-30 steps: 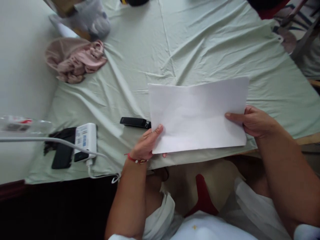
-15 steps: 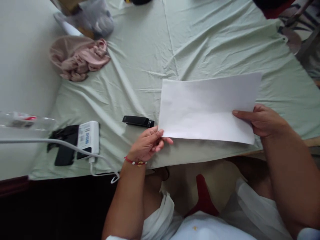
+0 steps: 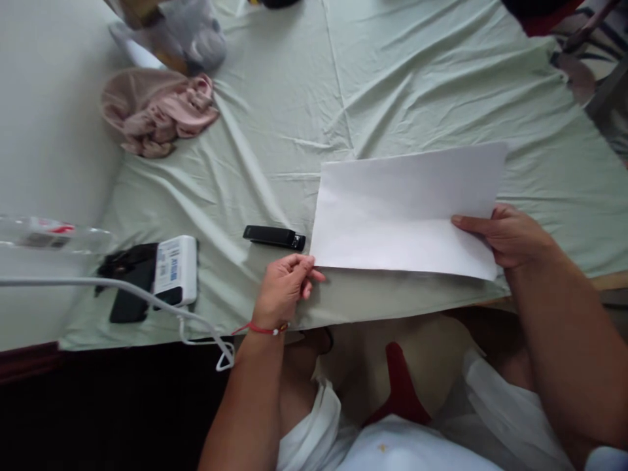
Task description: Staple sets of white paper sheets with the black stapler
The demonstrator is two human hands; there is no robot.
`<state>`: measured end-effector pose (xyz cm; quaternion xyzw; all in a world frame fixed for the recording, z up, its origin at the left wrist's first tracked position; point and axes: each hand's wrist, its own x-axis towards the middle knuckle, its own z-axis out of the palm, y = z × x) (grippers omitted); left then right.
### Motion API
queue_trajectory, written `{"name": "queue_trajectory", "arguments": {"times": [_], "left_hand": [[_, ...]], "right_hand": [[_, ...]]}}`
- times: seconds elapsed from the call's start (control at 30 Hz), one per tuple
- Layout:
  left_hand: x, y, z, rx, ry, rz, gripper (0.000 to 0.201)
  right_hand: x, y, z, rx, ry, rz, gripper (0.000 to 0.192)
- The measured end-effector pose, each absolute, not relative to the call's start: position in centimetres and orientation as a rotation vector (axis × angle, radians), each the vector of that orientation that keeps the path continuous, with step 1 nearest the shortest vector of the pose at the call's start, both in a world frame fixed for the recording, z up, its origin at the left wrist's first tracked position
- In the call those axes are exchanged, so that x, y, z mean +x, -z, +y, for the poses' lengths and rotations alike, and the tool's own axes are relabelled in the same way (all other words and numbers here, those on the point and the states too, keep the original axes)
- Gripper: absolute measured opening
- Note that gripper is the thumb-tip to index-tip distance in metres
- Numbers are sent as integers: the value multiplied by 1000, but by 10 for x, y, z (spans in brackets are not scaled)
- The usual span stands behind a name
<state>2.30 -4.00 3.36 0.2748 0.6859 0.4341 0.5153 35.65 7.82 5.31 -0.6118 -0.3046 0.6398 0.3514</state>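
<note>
White rectangular paper (image 3: 392,209) bows slightly, left hand (image 3: 283,286) pinching its near corner, right hand (image 3: 516,238) pinching its short edge.

From here I see the white paper (image 3: 407,203) has shifted toward the frame's right, its near-left corner higher, baring the black stapler's (image 3: 273,237) whole front end. The left hand's (image 3: 283,288) thumb has slid back to that corner.
</note>
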Motion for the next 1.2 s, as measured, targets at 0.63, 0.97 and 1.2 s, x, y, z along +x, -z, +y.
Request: {"name": "queue_trajectory", "arguments": {"times": [0.63,0.97,1.2], "left_hand": [[11,-24,-43,720,-1097,1984,16],[13,-31,-56,1353,-1400,2477,19],[0,-11,-50,1847,-1210,2401,37]], "right_hand": [[328,-48,78,-1539,-1663,-863,13],[318,-46,79,-1556,-1613,-850,12],[313,-46,79,-1547,-1633,-839,12]]}}
